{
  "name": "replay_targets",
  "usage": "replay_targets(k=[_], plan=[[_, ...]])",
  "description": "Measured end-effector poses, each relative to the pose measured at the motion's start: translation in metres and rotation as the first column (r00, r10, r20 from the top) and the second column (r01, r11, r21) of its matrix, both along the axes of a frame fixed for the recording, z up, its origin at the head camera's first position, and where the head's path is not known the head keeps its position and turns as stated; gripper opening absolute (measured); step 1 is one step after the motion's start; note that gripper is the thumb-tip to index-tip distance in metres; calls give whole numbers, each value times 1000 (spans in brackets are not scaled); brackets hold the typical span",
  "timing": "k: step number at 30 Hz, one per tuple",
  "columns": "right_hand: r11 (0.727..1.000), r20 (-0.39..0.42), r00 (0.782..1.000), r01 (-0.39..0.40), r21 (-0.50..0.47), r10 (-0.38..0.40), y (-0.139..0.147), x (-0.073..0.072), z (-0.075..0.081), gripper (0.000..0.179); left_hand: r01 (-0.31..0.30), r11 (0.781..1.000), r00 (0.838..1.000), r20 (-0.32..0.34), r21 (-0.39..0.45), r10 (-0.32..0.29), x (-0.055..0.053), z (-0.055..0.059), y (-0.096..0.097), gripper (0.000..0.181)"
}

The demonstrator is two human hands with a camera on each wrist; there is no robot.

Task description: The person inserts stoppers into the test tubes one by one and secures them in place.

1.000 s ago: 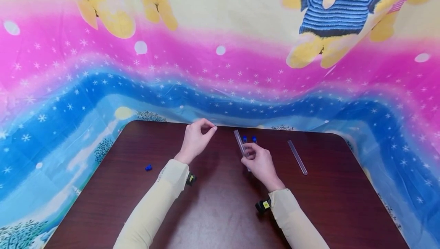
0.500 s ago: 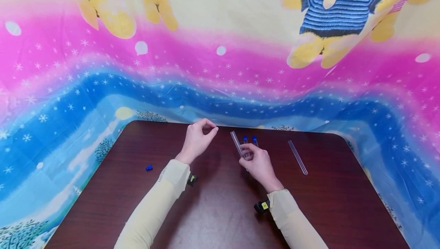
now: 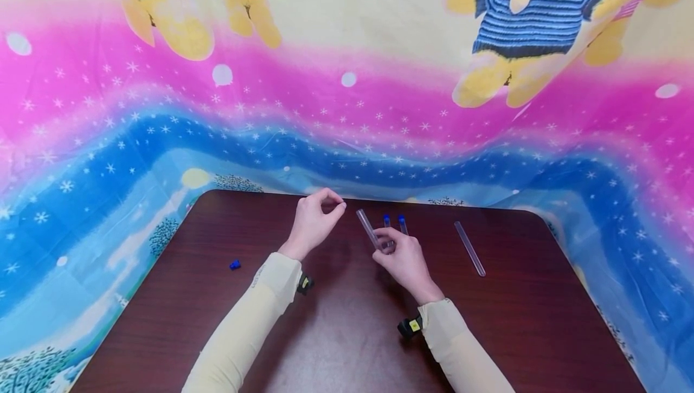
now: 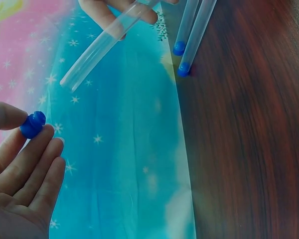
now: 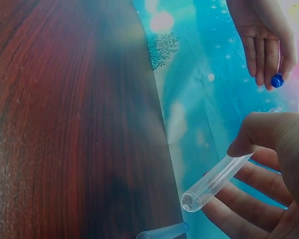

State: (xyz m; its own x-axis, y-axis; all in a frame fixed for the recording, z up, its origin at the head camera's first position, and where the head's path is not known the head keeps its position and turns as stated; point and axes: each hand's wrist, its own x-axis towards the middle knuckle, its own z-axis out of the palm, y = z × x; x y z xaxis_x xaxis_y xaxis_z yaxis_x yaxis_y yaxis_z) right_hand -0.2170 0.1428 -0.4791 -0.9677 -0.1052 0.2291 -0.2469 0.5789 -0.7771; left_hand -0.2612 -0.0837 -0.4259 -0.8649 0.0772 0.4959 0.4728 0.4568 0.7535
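My left hand pinches a small blue stopper between thumb and fingertips, as the left wrist view shows; from the head it is mostly hidden. My right hand grips a clear, uncapped test tube between thumb and fingers, tilted with its open end toward the left hand. In the right wrist view the rounded bottom of the test tube points down toward the camera. A gap separates the stopper from the tube's mouth. Both hands are raised above the table.
Two test tubes with blue stoppers lie behind the right hand. Another clear tube lies on the table to the right. A loose blue stopper sits at left. A patterned cloth hangs behind the dark wooden table.
My right hand has moved a little left with the tube, bringing its open end closer to the left hand. The left hand has shifted slightly right, still pinching the stopper.
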Motion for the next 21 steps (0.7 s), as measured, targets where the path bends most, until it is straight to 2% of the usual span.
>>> replay_targets(k=[21], plan=[[1000,-9,1000,-25,14,25,-5,2,1,38,7,1000,999,35,-9,-7,2,-1,3,4]])
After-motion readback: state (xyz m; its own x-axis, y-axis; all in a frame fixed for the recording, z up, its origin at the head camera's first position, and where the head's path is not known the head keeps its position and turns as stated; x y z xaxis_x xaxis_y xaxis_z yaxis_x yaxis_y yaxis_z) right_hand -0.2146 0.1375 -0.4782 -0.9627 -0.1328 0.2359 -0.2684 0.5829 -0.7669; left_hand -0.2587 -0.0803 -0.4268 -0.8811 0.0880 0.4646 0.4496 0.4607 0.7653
